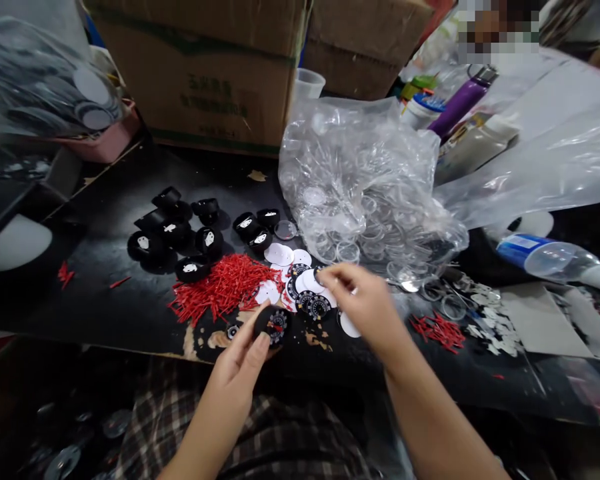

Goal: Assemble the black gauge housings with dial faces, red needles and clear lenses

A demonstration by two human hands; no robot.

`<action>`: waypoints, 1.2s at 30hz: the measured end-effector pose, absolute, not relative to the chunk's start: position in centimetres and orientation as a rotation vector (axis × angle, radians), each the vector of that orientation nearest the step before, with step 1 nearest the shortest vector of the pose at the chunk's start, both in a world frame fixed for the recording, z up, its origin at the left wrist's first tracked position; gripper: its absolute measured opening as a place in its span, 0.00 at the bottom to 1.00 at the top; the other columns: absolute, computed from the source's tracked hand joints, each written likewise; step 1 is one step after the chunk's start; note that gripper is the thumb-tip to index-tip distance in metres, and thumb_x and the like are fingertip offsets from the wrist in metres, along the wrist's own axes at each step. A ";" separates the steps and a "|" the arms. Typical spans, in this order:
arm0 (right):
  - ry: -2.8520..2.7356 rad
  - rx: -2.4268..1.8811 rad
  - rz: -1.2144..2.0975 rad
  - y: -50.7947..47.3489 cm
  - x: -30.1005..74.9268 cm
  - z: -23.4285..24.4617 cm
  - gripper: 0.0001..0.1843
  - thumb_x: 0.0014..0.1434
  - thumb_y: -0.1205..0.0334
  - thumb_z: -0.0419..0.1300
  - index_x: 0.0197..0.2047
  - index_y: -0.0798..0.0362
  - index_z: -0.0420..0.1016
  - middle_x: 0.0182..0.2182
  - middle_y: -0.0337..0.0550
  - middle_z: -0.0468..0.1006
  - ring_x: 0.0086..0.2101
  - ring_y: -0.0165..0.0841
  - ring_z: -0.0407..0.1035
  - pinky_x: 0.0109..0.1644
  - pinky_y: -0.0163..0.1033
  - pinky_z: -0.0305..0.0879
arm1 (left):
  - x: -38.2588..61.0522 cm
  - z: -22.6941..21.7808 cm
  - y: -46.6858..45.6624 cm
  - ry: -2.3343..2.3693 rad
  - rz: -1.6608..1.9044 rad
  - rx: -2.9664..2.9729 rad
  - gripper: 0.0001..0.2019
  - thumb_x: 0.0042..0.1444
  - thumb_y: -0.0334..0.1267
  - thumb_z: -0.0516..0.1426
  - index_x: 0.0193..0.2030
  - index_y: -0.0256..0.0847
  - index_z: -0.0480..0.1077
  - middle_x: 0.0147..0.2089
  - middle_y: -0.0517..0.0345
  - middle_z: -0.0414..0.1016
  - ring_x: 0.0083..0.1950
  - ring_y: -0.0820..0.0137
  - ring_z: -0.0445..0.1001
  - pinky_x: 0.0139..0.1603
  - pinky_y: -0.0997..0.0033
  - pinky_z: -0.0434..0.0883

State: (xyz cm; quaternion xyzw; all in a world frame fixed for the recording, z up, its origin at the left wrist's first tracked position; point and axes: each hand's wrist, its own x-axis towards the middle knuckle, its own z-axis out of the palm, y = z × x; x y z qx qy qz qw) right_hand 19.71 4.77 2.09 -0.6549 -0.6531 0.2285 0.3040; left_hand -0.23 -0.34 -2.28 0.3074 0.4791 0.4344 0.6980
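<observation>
My left hand (245, 357) grips a small round black gauge (275, 327) by its rim, its printed dial facing up with a red needle on it. My right hand (357, 297) is closed in a pinch over loose dial discs (313, 305), some black with printed scales, others white side up. What its fingertips hold, if anything, is too small to make out. Left of the discs lies a heap of red needles (225, 283). Behind the heap stand several black cup-shaped housings (167, 230) with white pieces inside.
A clear plastic bag (360, 173) of transparent round covers sits behind the discs. To the right lie more red needles (439, 331), small white parts (495, 320) and a plastic bottle (555, 257). Cardboard boxes (205, 73) and a purple flask (463, 103) stand at the back.
</observation>
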 end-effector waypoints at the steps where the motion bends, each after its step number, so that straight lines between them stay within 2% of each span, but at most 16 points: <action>1: -1.648 -1.888 0.427 5.7 21.0 1.5 0.11 0.61 0.58 0.54 0.43 0.52 0.74 0.37 0.45 0.77 0.35 0.36 0.70 0.41 0.42 0.65 | -0.1 -2.3 -0.3 1.043 0.977 0.656 0.19 0.57 0.44 0.58 0.56 0.52 0.71 0.63 0.59 0.69 0.65 0.57 0.64 0.64 0.55 0.63; 3: -1.664 -2.116 0.194 7.4 23.2 0.2 0.19 0.58 0.58 0.57 0.51 0.55 0.71 0.46 0.54 0.75 0.40 0.42 0.71 0.47 0.51 0.64 | 0.4 -2.2 -0.3 1.031 0.986 0.616 0.18 0.56 0.44 0.59 0.54 0.50 0.72 0.63 0.56 0.68 0.64 0.54 0.65 0.60 0.53 0.68; 5: -1.699 -2.164 0.139 8.4 24.5 -0.9 0.23 0.56 0.59 0.58 0.55 0.56 0.69 0.49 0.56 0.72 0.44 0.46 0.70 0.50 0.56 0.61 | 0.8 -2.2 -0.2 1.050 0.995 0.596 0.17 0.55 0.43 0.60 0.52 0.48 0.74 0.63 0.54 0.69 0.64 0.53 0.64 0.59 0.53 0.69; 7: -1.720 -2.154 0.144 8.8 25.0 -1.6 0.24 0.56 0.60 0.58 0.55 0.55 0.68 0.49 0.56 0.71 0.45 0.47 0.69 0.51 0.57 0.61 | 0.9 -2.4 -0.1 1.053 1.010 0.580 0.17 0.55 0.44 0.60 0.51 0.47 0.75 0.62 0.54 0.70 0.64 0.53 0.65 0.59 0.52 0.69; 10: -1.741 -2.139 0.155 8.5 25.1 -2.0 0.23 0.55 0.60 0.58 0.54 0.57 0.68 0.49 0.57 0.70 0.41 0.44 0.71 0.49 0.53 0.64 | 0.9 -2.5 0.0 1.019 1.005 0.583 0.18 0.54 0.45 0.61 0.51 0.47 0.75 0.61 0.53 0.71 0.63 0.53 0.66 0.58 0.52 0.70; 14: -1.759 -2.101 0.146 8.2 25.4 -2.1 0.16 0.56 0.62 0.56 0.47 0.56 0.71 0.44 0.53 0.71 0.36 0.39 0.70 0.44 0.48 0.66 | 0.6 -2.6 0.2 0.995 0.987 0.566 0.17 0.55 0.44 0.60 0.51 0.47 0.75 0.60 0.53 0.71 0.62 0.54 0.67 0.57 0.54 0.71; 18: -1.772 -2.060 0.101 8.1 25.9 -2.2 0.04 0.54 0.65 0.55 0.34 0.53 0.70 0.36 0.48 0.71 0.38 0.41 0.68 0.44 0.48 0.64 | 0.5 -2.9 0.2 0.964 0.982 0.564 0.17 0.54 0.44 0.61 0.51 0.46 0.75 0.60 0.52 0.72 0.61 0.55 0.68 0.55 0.56 0.72; 22: -1.779 -1.991 0.089 6.7 24.9 -0.7 0.02 0.54 0.65 0.56 0.30 0.51 0.67 0.35 0.46 0.69 0.38 0.40 0.66 0.44 0.48 0.64 | 0.7 -2.6 0.0 0.962 1.039 0.474 0.17 0.54 0.43 0.61 0.50 0.45 0.74 0.59 0.52 0.72 0.61 0.55 0.68 0.56 0.55 0.72; 24: -1.845 -1.870 0.197 5.3 23.0 0.3 0.02 0.56 0.64 0.57 0.31 0.51 0.67 0.36 0.45 0.69 0.39 0.38 0.67 0.43 0.45 0.65 | 1.0 -2.2 0.1 0.927 1.115 0.365 0.18 0.56 0.44 0.60 0.52 0.44 0.73 0.58 0.51 0.73 0.61 0.56 0.69 0.58 0.53 0.69; 27: -1.968 -1.529 0.574 3.1 19.3 1.2 0.02 0.57 0.66 0.57 0.33 0.51 0.68 0.39 0.45 0.70 0.42 0.36 0.67 0.44 0.41 0.66 | 1.5 -1.4 0.3 0.818 1.153 0.222 0.18 0.58 0.46 0.57 0.52 0.41 0.71 0.54 0.49 0.76 0.57 0.59 0.72 0.60 0.52 0.67; 29: -1.920 -1.451 0.735 2.0 17.2 1.2 0.04 0.57 0.66 0.58 0.38 0.51 0.68 0.41 0.46 0.71 0.40 0.35 0.67 0.42 0.41 0.67 | 1.7 -1.1 0.4 0.756 1.122 0.161 0.17 0.60 0.46 0.55 0.51 0.40 0.71 0.51 0.49 0.78 0.54 0.60 0.75 0.60 0.53 0.66; 32: -1.650 -1.545 0.922 1.5 16.0 0.7 0.07 0.59 0.63 0.57 0.42 0.51 0.70 0.38 0.44 0.74 0.33 0.33 0.68 0.37 0.40 0.67 | 1.1 -0.8 0.4 0.717 1.079 0.124 0.16 0.62 0.45 0.53 0.50 0.39 0.71 0.51 0.48 0.79 0.54 0.60 0.76 0.60 0.53 0.66; 36: -1.175 -1.456 1.357 1.5 16.5 0.4 0.13 0.59 0.56 0.58 0.45 0.52 0.73 0.32 0.41 0.78 0.28 0.29 0.70 0.33 0.37 0.66 | -0.3 -0.7 0.2 0.804 1.192 0.191 0.15 0.61 0.45 0.54 0.48 0.39 0.72 0.50 0.48 0.79 0.53 0.59 0.76 0.59 0.52 0.67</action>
